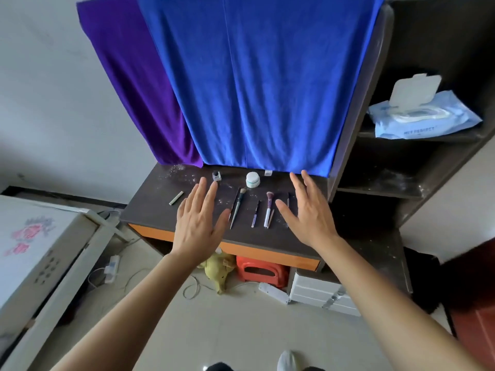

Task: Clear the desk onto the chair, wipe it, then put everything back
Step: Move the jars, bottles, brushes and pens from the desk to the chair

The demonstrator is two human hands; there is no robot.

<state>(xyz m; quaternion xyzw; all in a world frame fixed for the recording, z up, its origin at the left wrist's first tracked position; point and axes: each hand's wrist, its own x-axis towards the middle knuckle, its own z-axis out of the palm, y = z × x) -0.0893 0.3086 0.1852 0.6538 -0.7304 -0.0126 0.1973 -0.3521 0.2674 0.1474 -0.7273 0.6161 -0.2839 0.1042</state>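
The left hand (199, 218) and right hand (308, 212) hover flat above the counter (150, 210), fingers (201, 192) spread and released, holding nothing. Nearer than the white jar (252, 179), a pink-tipped makeup brush (268, 208), a long brush (237, 207) and a purple pencil (255, 214) lie loose in a row. A careless scoop could roll them off the front edge onto the floor (241, 330). Left of the jar, a small dark-capped bottle (216, 175) stands upright and could tip if knocked. All round the jar the dark counter is specked with white powder, which might smear. Behind the jar hangs a blue cloth (254, 89).
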